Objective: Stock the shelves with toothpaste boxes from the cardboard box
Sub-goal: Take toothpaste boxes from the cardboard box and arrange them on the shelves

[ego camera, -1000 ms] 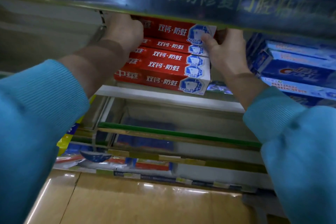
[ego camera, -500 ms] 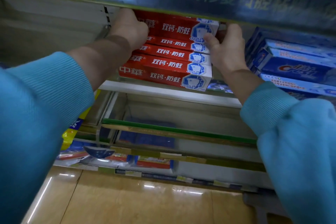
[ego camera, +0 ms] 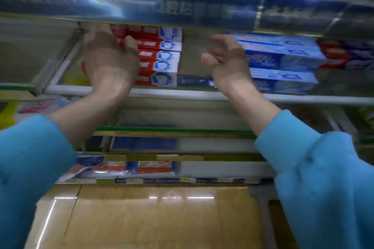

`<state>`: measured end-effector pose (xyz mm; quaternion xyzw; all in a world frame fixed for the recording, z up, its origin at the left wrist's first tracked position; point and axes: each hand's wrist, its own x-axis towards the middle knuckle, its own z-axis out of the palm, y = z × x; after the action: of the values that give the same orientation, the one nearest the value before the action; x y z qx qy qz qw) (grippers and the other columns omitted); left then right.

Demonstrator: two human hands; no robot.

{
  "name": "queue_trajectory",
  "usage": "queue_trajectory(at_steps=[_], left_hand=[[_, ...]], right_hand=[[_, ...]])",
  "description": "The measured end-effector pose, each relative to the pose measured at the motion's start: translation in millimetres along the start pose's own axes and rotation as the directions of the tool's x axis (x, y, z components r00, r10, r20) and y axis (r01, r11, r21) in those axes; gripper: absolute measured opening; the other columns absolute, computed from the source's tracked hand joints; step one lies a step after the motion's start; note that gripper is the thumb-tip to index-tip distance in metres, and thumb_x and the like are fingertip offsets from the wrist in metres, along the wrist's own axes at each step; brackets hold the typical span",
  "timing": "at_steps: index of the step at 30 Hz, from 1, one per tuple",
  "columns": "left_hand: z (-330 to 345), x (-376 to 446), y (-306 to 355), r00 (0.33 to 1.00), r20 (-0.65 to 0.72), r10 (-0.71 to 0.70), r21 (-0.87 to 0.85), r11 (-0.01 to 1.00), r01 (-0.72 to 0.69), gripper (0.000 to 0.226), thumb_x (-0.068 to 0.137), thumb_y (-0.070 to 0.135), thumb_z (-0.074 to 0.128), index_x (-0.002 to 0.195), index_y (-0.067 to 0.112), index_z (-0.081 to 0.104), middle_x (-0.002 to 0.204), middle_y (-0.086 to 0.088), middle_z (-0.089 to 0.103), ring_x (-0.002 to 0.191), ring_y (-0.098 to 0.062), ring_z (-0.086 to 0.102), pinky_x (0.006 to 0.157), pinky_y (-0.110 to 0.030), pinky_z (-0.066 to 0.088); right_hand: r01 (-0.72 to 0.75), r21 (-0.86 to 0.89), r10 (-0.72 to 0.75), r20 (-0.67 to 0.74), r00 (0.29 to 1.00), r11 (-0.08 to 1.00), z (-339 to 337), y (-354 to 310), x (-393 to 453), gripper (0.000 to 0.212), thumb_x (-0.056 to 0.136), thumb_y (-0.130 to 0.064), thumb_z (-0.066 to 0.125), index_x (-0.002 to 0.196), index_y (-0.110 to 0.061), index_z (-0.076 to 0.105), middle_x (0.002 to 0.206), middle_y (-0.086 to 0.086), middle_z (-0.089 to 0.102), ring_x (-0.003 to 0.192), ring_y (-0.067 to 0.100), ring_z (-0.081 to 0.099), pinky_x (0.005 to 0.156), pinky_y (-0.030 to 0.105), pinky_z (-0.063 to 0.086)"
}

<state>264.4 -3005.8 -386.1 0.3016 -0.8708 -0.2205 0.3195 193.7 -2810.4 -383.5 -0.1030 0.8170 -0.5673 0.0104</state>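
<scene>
Right hand point(ego camera: 226, 60) now drawn off the red boxes point(ego camera: 159, 54), fingers loosely curled, holding nothing, left hand point(ego camera: 109, 56) still pressed to the stack, thumb on its front

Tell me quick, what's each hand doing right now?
Left hand: pressed on the stacked red cardboard toothpaste boxes, grip unclear.
Right hand: open, empty.

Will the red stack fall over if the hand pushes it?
Probably not easily. The red stack is flat boxes lying squarely on each other on the shelf, so it should slide rather than roll. The boxes look stiff-edged and likely light. The left hand steadies one end, but the top ones might shift.
</scene>
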Motion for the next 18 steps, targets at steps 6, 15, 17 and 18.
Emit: queue_trajectory(at_steps=[6,15,17,18], left_hand=[[15,-109,78,0.985,0.066,0.161,-0.189,0.971,-0.147,0.038,0.089,0.031,0.049,0.116,0.006,0.060,0.114,-0.023,0.062,0.108,-0.038,0.056,0.092,-0.046,0.042],[60,-290,237,0.813,0.460,0.357,-0.528,0.846,-0.072,0.013,0.095,0.017,0.061,0.108,0.018,0.061,0.090,0.000,0.063,0.080,-0.012,0.058,0.074,-0.032,0.049],[75,-317,270,0.789,0.515,0.333,-0.535,0.845,-0.008,0.014,0.094,0.015,0.062,0.109,0.017,0.061,0.091,0.002,0.064,0.083,-0.010,0.059,0.076,-0.031,0.051],[83,-329,285,0.782,0.537,0.316,-0.527,0.849,0.019,0.015,0.094,0.015,0.062,0.109,0.017,0.061,0.091,0.004,0.064,0.084,-0.009,0.060,0.078,-0.032,0.052]], right_hand=[[0.097,-0.082,-0.095,0.028,0.995,0.992,-100,33,-63,0.009,0.089,-0.020,0.064,0.098,-0.019,0.065,0.089,-0.001,0.071,0.088,0.020,0.069,0.087,0.047,0.055],[-0.153,-0.153,0.120,-0.209,0.971,0.976,-344,147,-135,0.017,0.084,-0.037,0.053,0.076,-0.030,0.066,0.075,-0.002,0.073,0.073,0.017,0.070,0.080,0.053,0.056],[-0.255,-0.177,0.208,-0.249,0.946,0.951,-389,177,-143,0.017,0.082,-0.039,0.052,0.075,-0.031,0.066,0.073,-0.002,0.073,0.073,0.016,0.070,0.080,0.052,0.056],[-0.307,-0.205,0.252,-0.256,0.933,0.929,-409,191,-145,0.017,0.082,-0.038,0.053,0.076,-0.030,0.066,0.073,-0.002,0.072,0.075,0.017,0.070,0.082,0.050,0.056]])
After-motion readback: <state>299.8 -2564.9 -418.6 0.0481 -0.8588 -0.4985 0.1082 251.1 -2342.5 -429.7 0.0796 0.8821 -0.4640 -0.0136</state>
